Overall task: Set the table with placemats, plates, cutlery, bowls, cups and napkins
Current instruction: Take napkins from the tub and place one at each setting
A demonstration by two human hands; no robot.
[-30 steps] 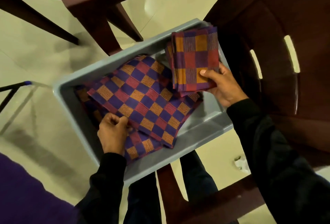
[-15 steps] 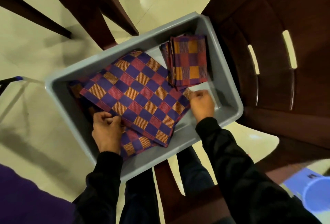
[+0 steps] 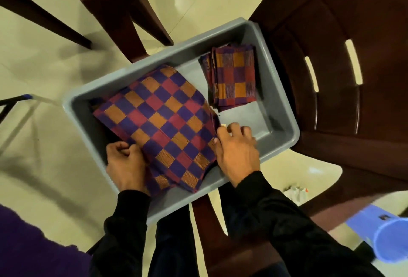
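A stack of checked placemats (image 3: 159,119) lies tilted in the left part of a grey tub (image 3: 276,104), its near corner overhanging the tub's near wall. The stack is gripped at its near-left edge by the left hand (image 3: 125,166), fingers curled round the cloth. The right hand (image 3: 237,150) is set against the stack's right edge, thumb on the cloth and fingers bent; whether the cloth is actually pinched there cannot be told. A smaller pile of folded napkins (image 3: 234,77) lies in the tub's far right corner, apart from the placemats, with bare tub floor between.

Step judged in hand: lifting the placemats out. Both edges should be held through the whole stack so that lower layers are not left behind, and the lift kept level and straight up.

Room is tight. A dark chair (image 3: 353,33) stands touching the tub's right side, and a table leg (image 3: 114,18) crosses above the far rim. Upward and towards the body is judged the freest way out. A blue cup (image 3: 388,241) sits at lower right, well apart.
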